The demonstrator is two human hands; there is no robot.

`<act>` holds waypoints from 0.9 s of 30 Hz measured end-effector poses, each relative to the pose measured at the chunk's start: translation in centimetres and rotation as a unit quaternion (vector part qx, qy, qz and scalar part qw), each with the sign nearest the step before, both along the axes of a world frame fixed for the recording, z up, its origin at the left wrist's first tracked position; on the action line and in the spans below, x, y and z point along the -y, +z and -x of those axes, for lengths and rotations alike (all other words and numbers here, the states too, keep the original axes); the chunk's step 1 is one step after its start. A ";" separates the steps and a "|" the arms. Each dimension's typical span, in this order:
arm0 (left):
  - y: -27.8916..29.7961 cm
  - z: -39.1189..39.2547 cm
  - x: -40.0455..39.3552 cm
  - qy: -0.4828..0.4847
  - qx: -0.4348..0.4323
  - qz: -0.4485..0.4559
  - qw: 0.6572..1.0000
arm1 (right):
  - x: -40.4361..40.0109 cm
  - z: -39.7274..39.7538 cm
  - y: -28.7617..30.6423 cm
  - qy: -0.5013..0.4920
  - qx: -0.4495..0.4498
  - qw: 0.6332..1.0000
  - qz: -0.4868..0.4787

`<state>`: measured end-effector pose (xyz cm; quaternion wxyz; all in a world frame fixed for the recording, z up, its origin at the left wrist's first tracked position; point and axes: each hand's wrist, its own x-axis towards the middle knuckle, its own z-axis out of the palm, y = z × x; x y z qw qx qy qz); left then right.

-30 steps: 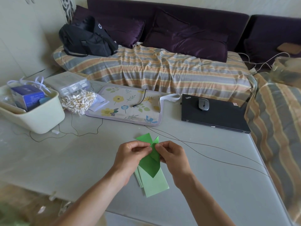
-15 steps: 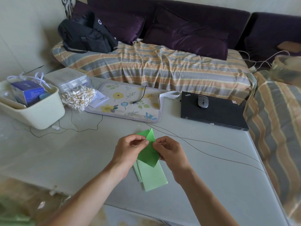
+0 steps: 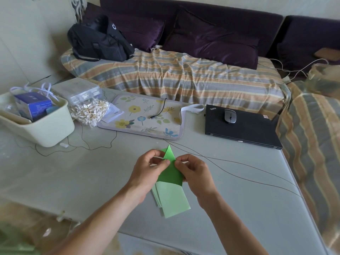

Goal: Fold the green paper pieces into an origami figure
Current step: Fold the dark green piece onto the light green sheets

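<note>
A folded dark green paper piece [image 3: 170,173] is held just above the table's front middle, its pointed tip aimed away from me. My left hand [image 3: 147,172] pinches its left edge between thumb and fingers. My right hand [image 3: 195,173] pinches its right edge the same way. Under the piece, flat on the table, lies a small stack of light green paper strips [image 3: 172,201], partly covered by the held piece and my hands.
A cream bin [image 3: 47,129] with a blue box stands at the left, cotton swabs [image 3: 90,111] beside it. A floral mat [image 3: 147,118] and a black laptop [image 3: 244,129] with a mouse [image 3: 230,115] lie farther back. Thin cables [image 3: 239,164] cross the grey table [image 3: 73,177]. A striped sofa stands behind.
The two points at the top of the green piece have come together into one narrow tip. Both hands stayed pinching it in nearly the same spot.
</note>
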<state>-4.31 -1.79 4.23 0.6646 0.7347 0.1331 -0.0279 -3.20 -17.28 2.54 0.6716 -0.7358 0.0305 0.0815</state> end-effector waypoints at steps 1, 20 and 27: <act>0.0 0.1 0.0 -0.004 0.001 -0.002 1.000 | 0.0 0.0 0.0 -0.001 0.006 1.000 0.002; 0.2 0.1 -0.2 -0.006 -0.029 -0.006 1.000 | -0.1 0.1 -0.1 0.010 -0.012 1.000 0.017; 0.3 0.0 -0.1 0.010 -0.046 0.006 0.999 | -0.2 0.3 0.4 0.031 -0.043 0.998 0.035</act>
